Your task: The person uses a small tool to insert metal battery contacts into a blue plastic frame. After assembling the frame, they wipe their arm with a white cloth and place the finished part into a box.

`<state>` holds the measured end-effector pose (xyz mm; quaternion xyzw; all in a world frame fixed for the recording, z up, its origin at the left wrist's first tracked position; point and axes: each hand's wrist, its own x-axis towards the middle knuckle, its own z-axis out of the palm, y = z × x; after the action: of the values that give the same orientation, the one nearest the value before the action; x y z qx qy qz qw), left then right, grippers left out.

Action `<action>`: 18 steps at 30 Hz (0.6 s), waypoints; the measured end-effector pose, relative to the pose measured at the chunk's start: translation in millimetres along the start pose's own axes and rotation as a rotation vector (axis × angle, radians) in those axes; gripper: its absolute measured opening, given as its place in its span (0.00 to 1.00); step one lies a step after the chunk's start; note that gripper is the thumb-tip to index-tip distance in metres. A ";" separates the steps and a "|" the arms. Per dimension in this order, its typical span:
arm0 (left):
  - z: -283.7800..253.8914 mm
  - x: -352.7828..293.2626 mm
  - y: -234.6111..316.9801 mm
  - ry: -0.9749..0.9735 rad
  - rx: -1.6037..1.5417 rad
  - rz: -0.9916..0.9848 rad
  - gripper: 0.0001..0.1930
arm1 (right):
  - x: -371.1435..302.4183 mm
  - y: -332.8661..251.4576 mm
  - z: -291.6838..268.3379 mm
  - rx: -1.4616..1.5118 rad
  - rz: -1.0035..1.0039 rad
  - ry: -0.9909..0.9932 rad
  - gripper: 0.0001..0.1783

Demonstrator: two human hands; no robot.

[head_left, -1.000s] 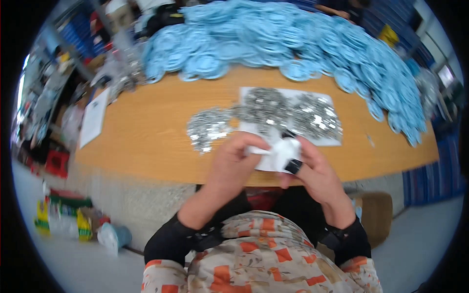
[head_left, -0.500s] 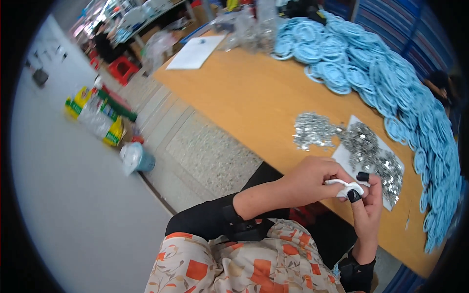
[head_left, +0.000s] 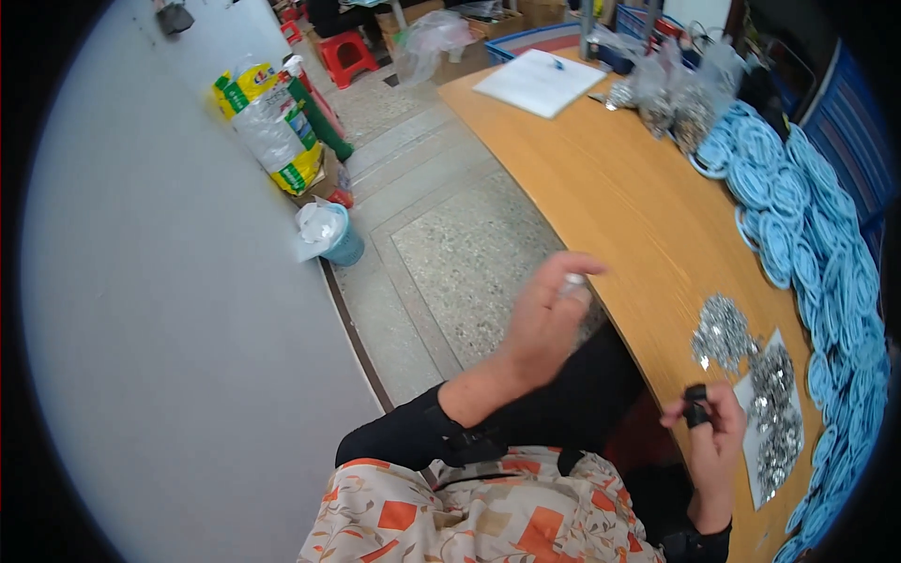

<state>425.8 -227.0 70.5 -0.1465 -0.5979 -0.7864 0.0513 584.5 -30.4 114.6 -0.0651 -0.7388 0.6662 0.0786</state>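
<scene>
My left hand (head_left: 549, 314) is raised over the floor just off the table's left edge, its index finger stretched out. A small crumpled white piece (head_left: 572, 281), like tissue or cloth, is held in its curled fingers. Over the table's near edge, my right hand (head_left: 718, 432) has its black-covered thumb and fingertip drawn together. Whatever may be pinched there is too small to make out. Beside it lies a white sheet (head_left: 758, 469) heaped with small silvery metal pieces (head_left: 775, 413). A second silvery pile (head_left: 721, 330) rests on the bare wood just beyond.
Light-blue coiled loops (head_left: 779, 202) line the table's (head_left: 601, 178) right side. At its far end are a white foam-like board (head_left: 540, 83) and clear bags (head_left: 680, 103) of small parts. By the left wall stand a blue bin (head_left: 343, 244), yellow-green packaging (head_left: 272, 127) and a red stool (head_left: 347, 58).
My hands have parted; before, they met around the white piece. The left has moved away leftward with it, off the table edge. The view has swung left.
</scene>
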 end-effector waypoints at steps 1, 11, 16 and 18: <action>-30.9 14.5 -8.7 -0.045 0.065 -0.039 0.10 | 3.5 6.0 -5.1 -0.114 0.024 -0.016 0.08; -272.9 23.1 -125.3 0.493 0.877 0.014 0.17 | 42.2 43.2 -70.1 -0.491 -0.148 0.334 0.15; -394.4 89.2 -87.9 0.618 1.435 0.391 0.12 | 49.7 25.6 -66.9 -0.575 -0.078 0.380 0.16; -453.1 129.3 -60.9 0.731 1.672 0.375 0.18 | 49.9 25.8 -72.7 -0.590 -0.064 0.314 0.16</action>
<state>210.7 -630.6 -57.8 0.1005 -0.8833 -0.0766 0.4514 550.2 53.1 97.7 -0.1638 -0.8802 0.4029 0.1900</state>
